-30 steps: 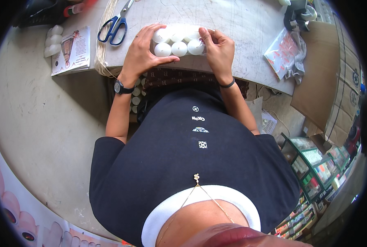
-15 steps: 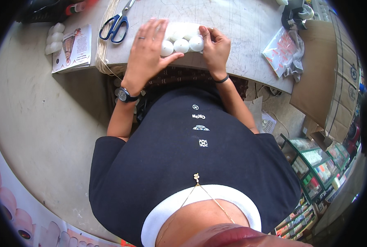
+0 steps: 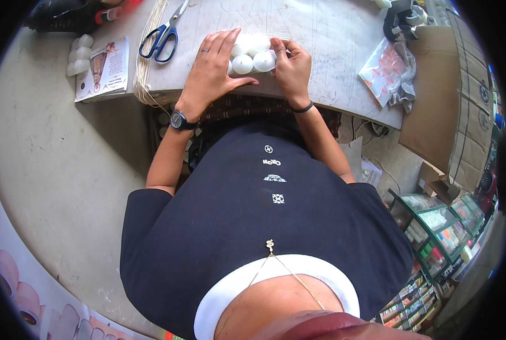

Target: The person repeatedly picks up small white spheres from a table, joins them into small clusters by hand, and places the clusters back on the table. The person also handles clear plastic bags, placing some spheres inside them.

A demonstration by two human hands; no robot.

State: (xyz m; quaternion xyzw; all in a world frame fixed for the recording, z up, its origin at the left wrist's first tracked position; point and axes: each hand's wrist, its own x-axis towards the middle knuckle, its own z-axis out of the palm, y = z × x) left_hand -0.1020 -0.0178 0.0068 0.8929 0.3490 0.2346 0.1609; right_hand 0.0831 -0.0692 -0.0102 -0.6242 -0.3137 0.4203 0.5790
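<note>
A white bubble candle (image 3: 242,64), a block of smooth round bumps, lies near the table's front edge between my hands. My left hand (image 3: 210,73) is against its left end, with long fingers stretched out flat and the thumb held apart in front. At the right end, my right hand (image 3: 291,68) has its thumb and curled fingers closed on the candle's edge. My left fingers cover part of the block. Left of my hands are blue-handled scissors (image 3: 166,42) and a bundle of cream cord (image 3: 142,73).
A printed leaflet (image 3: 112,71) and another white bumpy block (image 3: 79,54) sit at the table's left. On the right are a clear plastic bag with orange pieces (image 3: 386,68), a tape dispenser (image 3: 399,22) and a large cardboard box (image 3: 428,96). Green-framed shelving (image 3: 434,221) stands beyond.
The bubble candle has turned a little between my hands, its right end nearer. My left thumb has come away from its front, and my right hand has shifted slightly left and down.
</note>
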